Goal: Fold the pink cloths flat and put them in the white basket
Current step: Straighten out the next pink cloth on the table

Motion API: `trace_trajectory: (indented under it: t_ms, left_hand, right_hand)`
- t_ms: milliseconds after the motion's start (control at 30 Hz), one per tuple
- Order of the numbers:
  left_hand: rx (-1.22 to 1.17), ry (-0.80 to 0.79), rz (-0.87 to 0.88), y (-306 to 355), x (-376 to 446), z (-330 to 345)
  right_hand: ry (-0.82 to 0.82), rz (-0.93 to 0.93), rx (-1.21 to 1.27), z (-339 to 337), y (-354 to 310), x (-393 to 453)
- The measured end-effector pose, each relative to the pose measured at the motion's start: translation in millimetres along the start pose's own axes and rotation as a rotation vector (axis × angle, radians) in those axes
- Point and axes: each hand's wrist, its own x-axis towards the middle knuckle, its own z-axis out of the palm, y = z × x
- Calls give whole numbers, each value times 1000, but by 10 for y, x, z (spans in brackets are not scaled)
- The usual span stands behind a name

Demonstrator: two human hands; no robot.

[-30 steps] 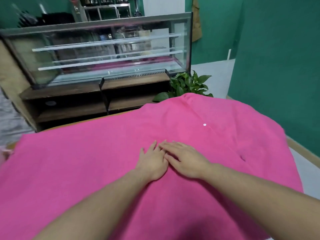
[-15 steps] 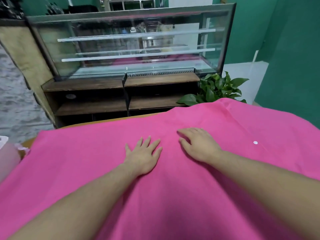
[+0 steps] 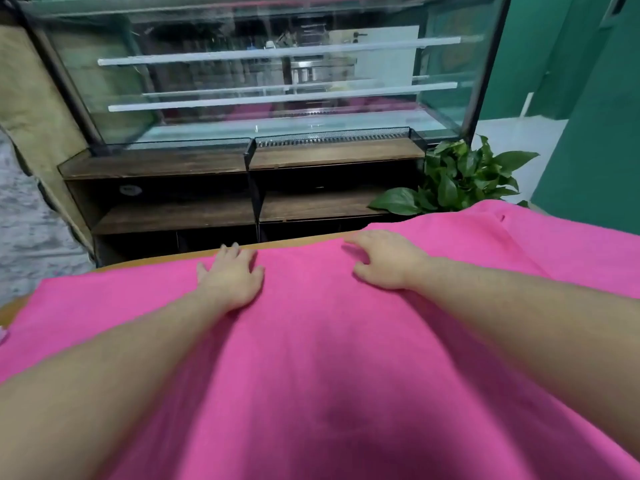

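Smoothing seems to be the step in hand, and to do it well the palms should sweep outward from the middle toward the edges with even, light pressure, so wrinkles run off the fabric instead of bunching ahead of the fingers; only once the surface lies flat is it worth taking the far corners for a fold. The pink cloth (image 3: 311, 358) is spread wide over the tabletop (image 3: 166, 263), whose wooden edge shows just beyond it. Both hands lie on the cloth near its far edge, apart from each other. The left hand (image 3: 230, 280) is flat with fingers spread, its fingertips reaching the cloth's far hem. The right hand (image 3: 388, 259) presses palm down, fingers slightly bent, gripping nothing. No white basket is in view.
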Motion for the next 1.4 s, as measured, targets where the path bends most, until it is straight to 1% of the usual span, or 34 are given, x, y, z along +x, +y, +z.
trace_trajectory:
  t_ms: [100,233,300,400,433,500,567,633,733,800,867,900,967,1000,1033,1067,1133,1200,1267,1300,1333,1400]
  left_hand:
    - [-41,20,-25,-238,135,-47]
    - [-16,48,-37,-381,183,-103]
    - [18,66,-28,-403,215,-146]
    - [76,60,17,-432,270,-234]
    - [123,50,55,-447,280,-257]
    - [168,35,129,-483,294,-302]
    - [151,38,192,-504,276,-335]
    - [117,86,285,-543,238,-358]
    - [1,184,464,-627,156,-382]
    - [-16,247,657,-687,110,-414]
    - [88,293,859,-735,50,-448]
    - [150,315,939,-757,23,-459]
    - [224,337,1036,-829,-7,-461]
    - [231,330,1047,-870,-22,-453]
    - [223,318,1029,-913,-33,-438]
    - [196,303,972,-954,-45,-425]
    - [100,260,775,-1028,-51,-442]
    - [60,164,595,-1126,-34,-465]
    - [47,57,489,-1176,-32,-531]
    - [33,33,444,-1198,-21,-559]
    - [21,26,416,-1224,-8,-575]
    - [-6,-19,381,-1279,18,-576]
  right_hand:
    - [-57,81,-12,8,100,182]
    - [-140,124,-95,62,157,353]
    - [-113,112,-161,64,141,406]
    - [-11,84,-283,30,141,460]
    - [-7,84,-311,17,152,471]
    - [-64,100,-347,-8,184,494]
    - [-100,115,-333,-43,214,493]
    - [-72,65,-302,-87,228,503]
    - [-66,-16,-136,-80,229,522]
    - [-121,-35,-19,-75,207,540]
    - [-185,-63,-14,-75,155,570]
    - [-192,-79,-42,-79,121,589]
    - [-192,-90,-116,-94,77,620]
    - [-198,-87,-168,-110,70,628]
    - [-196,-89,-246,-139,65,631]
    - [-176,-98,-342,-172,72,641]
    - [-105,-128,-479,-246,113,653]
    - [-87,-133,-493,-319,184,651]
    - [-148,-96,-444,-391,257,633]
    - [-202,-52,-381,-427,286,616]
    - [-261,1,-290,-456,317,598]
    - [-317,86,-104,-486,388,563]
